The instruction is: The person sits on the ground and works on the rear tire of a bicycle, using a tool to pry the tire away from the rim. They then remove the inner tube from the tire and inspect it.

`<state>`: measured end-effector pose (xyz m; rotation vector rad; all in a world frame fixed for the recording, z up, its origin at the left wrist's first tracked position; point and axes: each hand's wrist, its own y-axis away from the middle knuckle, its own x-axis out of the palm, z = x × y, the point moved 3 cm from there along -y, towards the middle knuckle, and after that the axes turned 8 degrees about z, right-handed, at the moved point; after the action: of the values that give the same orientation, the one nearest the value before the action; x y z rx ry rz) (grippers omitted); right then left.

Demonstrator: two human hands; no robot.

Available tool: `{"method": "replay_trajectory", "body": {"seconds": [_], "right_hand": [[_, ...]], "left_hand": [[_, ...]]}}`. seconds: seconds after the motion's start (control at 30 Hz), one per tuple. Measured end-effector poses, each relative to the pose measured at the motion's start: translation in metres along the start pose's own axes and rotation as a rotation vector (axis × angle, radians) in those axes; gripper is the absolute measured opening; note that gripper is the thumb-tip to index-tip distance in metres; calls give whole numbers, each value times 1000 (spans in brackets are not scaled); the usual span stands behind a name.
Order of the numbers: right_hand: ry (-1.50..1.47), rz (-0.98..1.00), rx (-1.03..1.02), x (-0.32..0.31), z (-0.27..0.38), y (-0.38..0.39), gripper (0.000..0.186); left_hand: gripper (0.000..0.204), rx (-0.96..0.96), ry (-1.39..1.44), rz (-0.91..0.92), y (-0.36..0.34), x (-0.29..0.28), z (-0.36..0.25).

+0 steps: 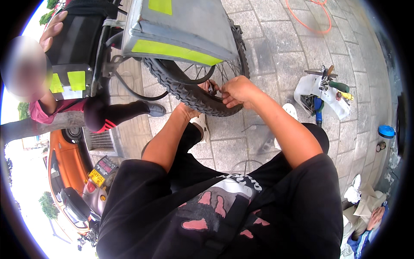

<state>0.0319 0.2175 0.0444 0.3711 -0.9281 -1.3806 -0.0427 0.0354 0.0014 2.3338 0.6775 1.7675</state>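
Note:
A black knobbly tyre (pixel 202 101) is on a spoked wheel in front of me, below a grey metal box (pixel 181 30) with yellow-green strips. My left hand (pixel 207 84) reaches round behind the tyre; its fingertips show on the inner side, closed at a small dark part (pixel 212 90) by the rim. The tyre hides the rest of that hand. From the right, my right hand (pixel 238 91) bends over the tyre's inner edge with its fingers pressed together, close to my left fingertips. What the right fingers pinch is too small to tell.
On the right stands a white container (pixel 307 93) with several tools, one a green-handled screwdriver (pixel 339 87). An orange hose (pixel 330 21) curls on the paving. Another person's leg (pixel 125 113) is on the left, near an orange car (pixel 69 157). A blue round object (pixel 387 131) lies far right.

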Motion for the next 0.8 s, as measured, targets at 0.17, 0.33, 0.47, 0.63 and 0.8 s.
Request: {"method": "replay_trajectory", "body": {"seconds": [0.17,0.33,0.47,0.63,0.8], "right_hand": [[49,-15,-2,0,0,-1,23],[109,-24,-45,3,4,4,25],[118,-6,-31,4,4,3,29],[135,43,-73,5,3,0,40],[210,39,-151,12,9,-7,38]], "left_hand": [[37,80,-429,-207,-1,-16,4],[40,151,-631,-379,3,14,2],[39,140,-614,-378,5,10,4],[23,232,-283,-185,4,-12,5],[37,79,-347,-136,7,22,7]]}}
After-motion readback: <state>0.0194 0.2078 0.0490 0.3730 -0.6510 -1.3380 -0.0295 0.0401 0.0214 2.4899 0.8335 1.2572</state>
